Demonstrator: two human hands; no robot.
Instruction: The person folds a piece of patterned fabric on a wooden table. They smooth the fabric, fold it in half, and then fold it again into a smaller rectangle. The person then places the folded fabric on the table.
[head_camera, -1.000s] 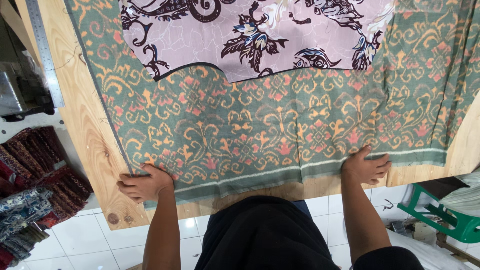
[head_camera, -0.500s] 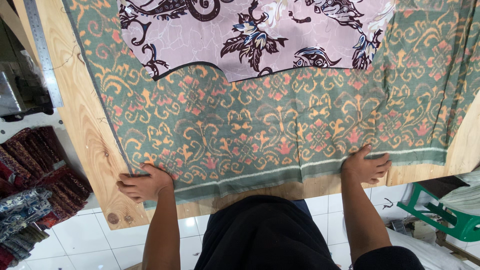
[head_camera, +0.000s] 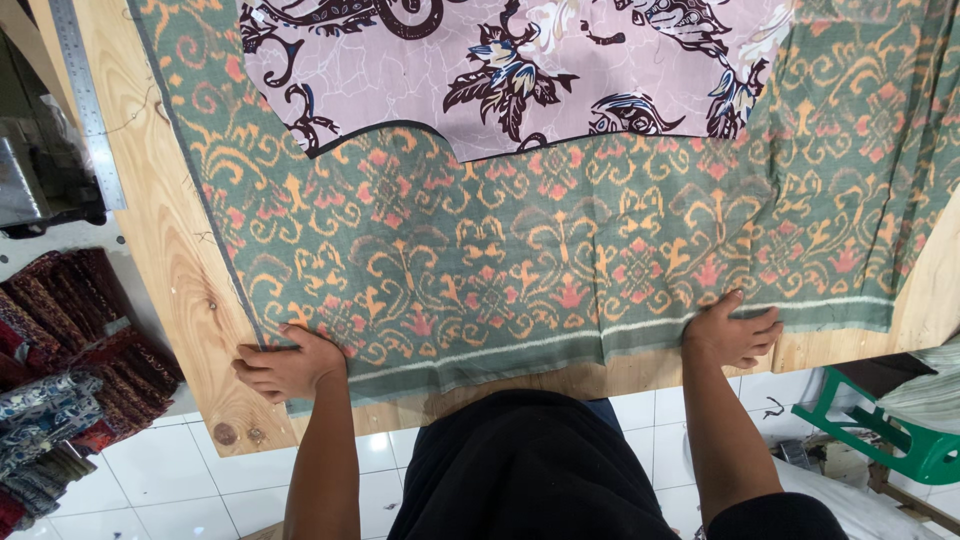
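Note:
A green cloth (head_camera: 560, 240) with orange and pink patterns lies spread over a wooden table (head_camera: 170, 250). My left hand (head_camera: 288, 362) grips the cloth's near left corner with curled fingers. My right hand (head_camera: 732, 330) pinches the cloth's near hem further right. A pale pink cloth (head_camera: 500, 70) with dark floral print lies on top of the green one at the far side.
A metal ruler (head_camera: 88, 100) lies along the table's left edge. Folded patterned fabrics (head_camera: 60, 390) are stacked on the floor at left. A green plastic stool (head_camera: 890, 440) stands at right on white floor tiles (head_camera: 190, 480).

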